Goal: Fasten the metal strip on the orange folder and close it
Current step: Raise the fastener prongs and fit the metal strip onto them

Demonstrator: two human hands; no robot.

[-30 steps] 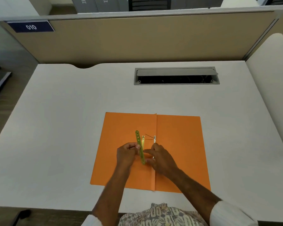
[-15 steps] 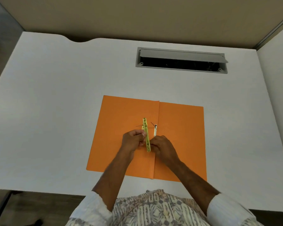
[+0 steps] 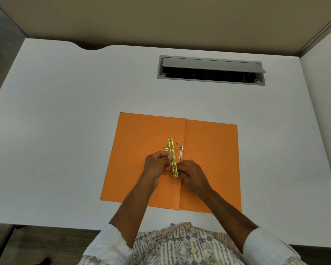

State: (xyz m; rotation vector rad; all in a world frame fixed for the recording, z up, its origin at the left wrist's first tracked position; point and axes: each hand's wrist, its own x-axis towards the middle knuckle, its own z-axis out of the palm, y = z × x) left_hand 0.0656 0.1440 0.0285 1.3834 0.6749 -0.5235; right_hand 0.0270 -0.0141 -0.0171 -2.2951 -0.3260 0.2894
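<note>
The orange folder (image 3: 210,161) lies open and flat on the white desk, its spine fold running down the middle. A gold metal strip (image 3: 173,156) with holes stands lengthwise just left of the fold. My left hand (image 3: 157,164) pinches the strip from the left at its lower half. My right hand (image 3: 191,172) grips its lower end from the right. Two thin fastener prongs stick up beside the strip, a gold prong (image 3: 166,147) on the left and a silver prong (image 3: 181,154) on the right.
A grey cable hatch (image 3: 211,69) with its lid raised is set into the white desk (image 3: 75,121) behind the folder. A beige partition (image 3: 161,20) closes the back, a second desk surface (image 3: 325,111) adjoins on the right.
The strip has swung from a tilt to straight along the fold. Both hands stay on it. The head camera has tipped down and closer.
</note>
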